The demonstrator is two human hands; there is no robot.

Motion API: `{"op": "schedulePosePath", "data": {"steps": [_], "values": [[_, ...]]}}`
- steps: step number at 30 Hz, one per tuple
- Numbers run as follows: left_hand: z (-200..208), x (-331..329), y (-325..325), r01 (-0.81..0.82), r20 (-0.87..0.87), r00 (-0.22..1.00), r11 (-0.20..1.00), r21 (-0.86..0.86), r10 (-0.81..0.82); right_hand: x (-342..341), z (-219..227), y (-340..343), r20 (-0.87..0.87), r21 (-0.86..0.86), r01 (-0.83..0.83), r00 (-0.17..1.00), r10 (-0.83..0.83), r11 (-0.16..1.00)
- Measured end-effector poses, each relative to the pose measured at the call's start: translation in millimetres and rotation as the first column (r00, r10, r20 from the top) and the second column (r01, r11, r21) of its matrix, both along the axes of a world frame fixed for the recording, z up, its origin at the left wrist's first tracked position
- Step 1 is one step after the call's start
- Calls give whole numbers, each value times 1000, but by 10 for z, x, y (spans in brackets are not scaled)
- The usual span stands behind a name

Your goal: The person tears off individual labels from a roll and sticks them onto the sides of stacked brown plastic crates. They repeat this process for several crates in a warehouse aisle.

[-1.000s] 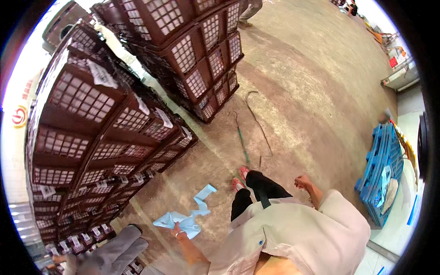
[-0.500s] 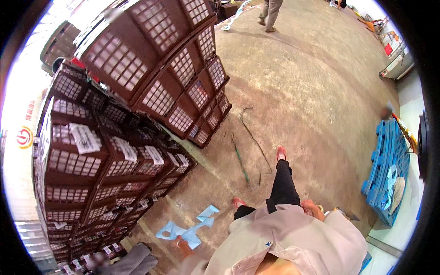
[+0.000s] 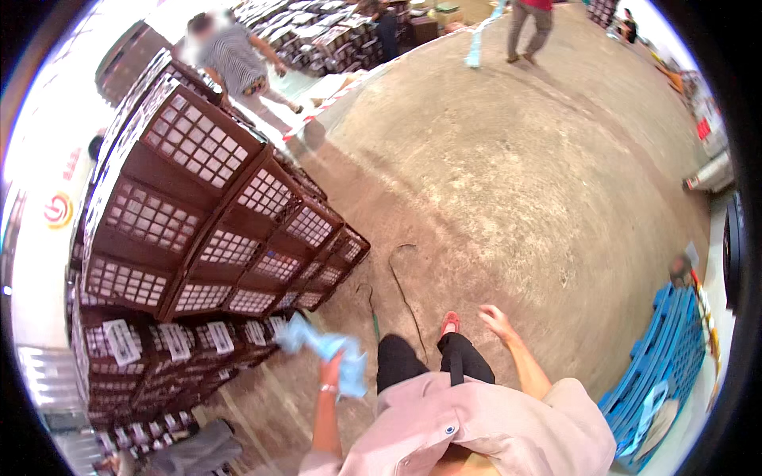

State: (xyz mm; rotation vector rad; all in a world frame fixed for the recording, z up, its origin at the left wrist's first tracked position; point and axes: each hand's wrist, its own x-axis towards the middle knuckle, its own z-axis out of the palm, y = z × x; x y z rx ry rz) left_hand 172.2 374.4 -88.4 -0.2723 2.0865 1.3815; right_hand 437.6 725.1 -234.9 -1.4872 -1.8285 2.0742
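Observation:
My left hand [image 3: 331,370] is closed around a light blue crumpled sheet [image 3: 350,371], thin like plastic film or cloth; I cannot tell which. The sheet hangs loosely on both sides of the fist, close to the lower brown crates. My right hand [image 3: 497,323] is stretched forward over the floor, fingers apart, holding nothing. Tall stacks of brown lattice crates [image 3: 131,205] rise at my left, filled with pale items behind the grids. Several white labels [image 3: 121,342] are on the lower crates.
A dark cord [image 3: 403,297] lies on the concrete floor ahead. Blue plastic pallets [image 3: 663,349] lean at the right. One person in a striped top [image 3: 238,59] walks beyond the crates; another person's legs [image 3: 529,30] show farther off. Red-white tape [image 3: 298,127] runs near packed goods [image 3: 317,36].
My left hand has risen forward with the light blue sheet. My right hand has swung out from beside my body. My view has shifted; a striped-top person now shows behind the crates.

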Motion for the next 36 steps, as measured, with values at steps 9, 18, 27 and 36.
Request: {"op": "schedulePosePath", "data": {"steps": [9,18,27,36], "values": [[1034,-566,2404,189,-59,972,600,777,-229,-2229,1118,225,-716,-248,-699,599,359,671],[1363,-1975,3596,-197,103,972,501,843,209,-2890,1619,2492,-479,-283,-879,477,737,384],[1295,-3645,5166,428,-597,759,890,155,-261,-4604,2102,4549,-163,770,-358,690,705,529],[584,-4127,6964,656,-354,755,639,402,-552,-6925,2630,4763,-774,-579,-617,621,-122,533]]}}
